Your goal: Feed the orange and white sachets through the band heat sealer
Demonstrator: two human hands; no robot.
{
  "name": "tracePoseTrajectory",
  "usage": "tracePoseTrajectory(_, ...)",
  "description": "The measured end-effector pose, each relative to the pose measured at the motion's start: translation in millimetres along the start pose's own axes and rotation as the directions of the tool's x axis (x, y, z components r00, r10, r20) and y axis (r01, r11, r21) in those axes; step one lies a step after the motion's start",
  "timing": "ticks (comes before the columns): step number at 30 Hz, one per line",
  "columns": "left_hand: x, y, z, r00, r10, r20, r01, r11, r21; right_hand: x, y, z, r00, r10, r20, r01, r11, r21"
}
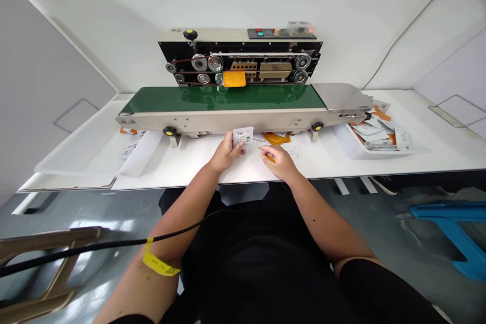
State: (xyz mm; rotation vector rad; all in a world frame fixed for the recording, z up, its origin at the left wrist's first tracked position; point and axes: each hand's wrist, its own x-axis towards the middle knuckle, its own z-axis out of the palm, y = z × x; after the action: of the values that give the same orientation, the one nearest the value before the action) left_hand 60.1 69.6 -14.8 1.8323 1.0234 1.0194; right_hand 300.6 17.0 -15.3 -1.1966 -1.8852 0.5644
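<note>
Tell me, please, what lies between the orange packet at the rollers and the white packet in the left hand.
In the head view, the green belt and its beige panel lie there.

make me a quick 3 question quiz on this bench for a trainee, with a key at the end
1. Which hand holds the white packet?
2. What colour is the pouch at the rollers?
A) blue
B) orange
C) green
3. True or false: the metal plate is at the right end of the green belt.

Key:
1. The left hand.
2. B
3. True
</note>
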Motion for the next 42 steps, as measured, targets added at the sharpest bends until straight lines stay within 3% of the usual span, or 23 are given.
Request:
tracePoseTrajectory(3,-0.2,1.1,4.1,0.993,0.061,0.103,-0.051,0.994,-0.098,5.8,-6.1,5.4,0.999,-0.034,-0.029,0.032,0.997,-0.068)
tracePoseTrajectory(6,-0.6,4.8,4.5,0.982,0.093,0.166,-0.083,0.994,-0.065,10.2,-17.6,14.3,0.998,-0.008,-0.062,0.002,0.995,-0.099)
tracePoseTrajectory(9,-0.7,9.5,2.6,0.977,0.132,0.167,-0.129,0.991,-0.032,19.3,-26.8,9.8,0.992,0.054,-0.117,-0.051,0.998,0.027)
tracePoseTrajectory(11,-0.9,12.2,0.5,0.977,0.155,0.146,-0.159,0.987,0.018,35.3,-26.4,-11.1,0.969,0.124,-0.216,-0.084,0.979,0.186)
tracePoseTrajectory(13,-1.5,14.2,-1.8,0.978,0.168,0.121,-0.181,0.977,0.109,61.2,-19.2,-47.8,0.896,0.212,-0.39,-0.086,0.945,0.317)
tracePoseTrajectory(15,-2.1,15.4,-3.9,0.977,0.177,0.117,-0.198,0.958,0.207,93.2,-6.6,-93.0,0.775,0.27,-0.571,-0.056,0.93,0.365)
tracePoseTrajectory(17,-2.3,16.2,-5.3,0.972,0.188,0.138,-0.22,0.936,0.275,124.3,7.7,-135.5,0.679,0.339,-0.651,-0.088,0.918,0.386)
tracePoseTrajectory(19,-2.2,16.7,-6.0,0.965,0.207,0.164,-0.25,0.916,0.315,149.0,20.0,-165.7,0.651,0.45,-0.611,-0.199,0.878,0.435)
tracePoseTrajectory(21,-1.8,17.0,-6.1,0.958,0.225,0.176,-0.274,0.9,0.339,166.6,28.2,-180.3,0.656,0.56,-0.506,-0.315,0.812,0.491)
tracePoseTrajectory(25,-0.9,16.9,-6.1,0.954,0.237,0.182,-0.288,0.893,0.346,193.2,34.9,-179.3,0.671,0.644,-0.367,-0.441,0.745,0.501)
tracePoseTrajectory(28,-0.5,17.3,-6.5,0.954,0.23,0.192,-0.285,0.895,0.344,204.8,34.0,-172.9,0.704,0.602,-0.378,-0.458,0.791,0.406)
tracePoseTrajectory(30,-0.4,18.0,-6.7,0.954,0.23,0.19,-0.284,0.895,0.343,197.0,29.1,-166.6,0.733,0.439,-0.519,-0.358,0.898,0.254)
tracePoseTrajectory(32,-0.5,18.9,-6.7,0.955,0.235,0.183,-0.286,0.896,0.339,169.8,20.3,-153.5,0.71,0.165,-0.684,-0.201,0.979,0.028)
tracePoseTrajectory(34,-0.6,19.9,-6.0,0.954,0.238,0.184,-0.288,0.898,0.333,124.4,9.8,-131.3,0.692,-0.075,-0.718,-0.072,0.982,-0.172)
tracePoseTrajectory(36,-0.2,20.4,-5.0,0.951,0.239,0.195,-0.292,0.899,0.325,69.5,2.1,-103.0,0.805,-0.178,-0.566,0.03,0.965,-0.261)
tracePoseTrajectory(38,0.8,20.4,-3.8,0.944,0.247,0.22,-0.309,0.894,0.324,17.8,0.8,-74.9,0.926,-0.181,-0.33,0.081,0.953,-0.293)
tracePoseTrajectory(40,2.2,20.0,-2.8,0.927,0.265,0.266,-0.345,0.878,0.331,-20.4,6.6,-52.1,0.984,-0.102,-0.147,0.046,0.939,-0.34)
tracePoseTrajectory(42,3.4,20.2,-2.2,0.908,0.275,0.317,-0.378,0.863,0.335,-40.7,15.8,-36.3,0.998,0.01,-0.064,-0.034,0.92,-0.391)
